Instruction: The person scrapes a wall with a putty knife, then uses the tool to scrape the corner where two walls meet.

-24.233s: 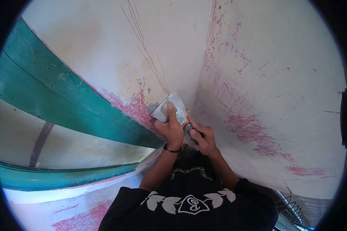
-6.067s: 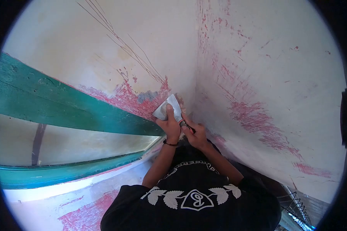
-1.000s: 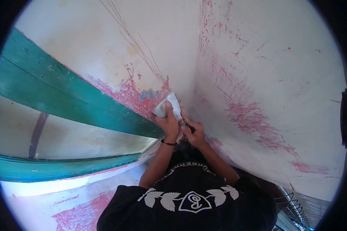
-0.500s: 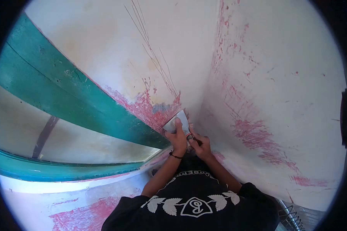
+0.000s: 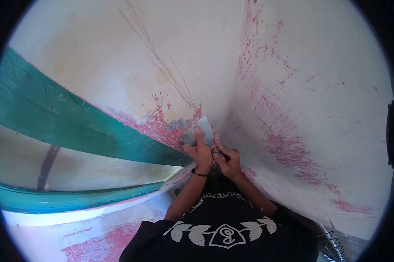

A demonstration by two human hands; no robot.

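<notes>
white walls (image 5: 192,52) with red scratches (image 5: 286,150) meet beside a green board (image 5: 92,124). near the corner (image 5: 233,87), my left hand (image 5: 201,155) pinches the scraper (image 5: 208,129) by its blade (image 5: 208,134) and my right hand (image 5: 230,163) wraps its handle (image 5: 223,156). it looks light and stiff; the handle seems best to hold, since the blade may be sharp.

On my feed I have the bare left hand (image 5: 200,153) pinching, its thumb laid straight and pointing up the view, its fingers mostly hidden. Just beside it, my bare right hand (image 5: 229,163) is curled into a grip, thumb slanting toward the left. My bare left forearm (image 5: 184,198) and bare right forearm (image 5: 254,192) converge upward from either side.
</notes>
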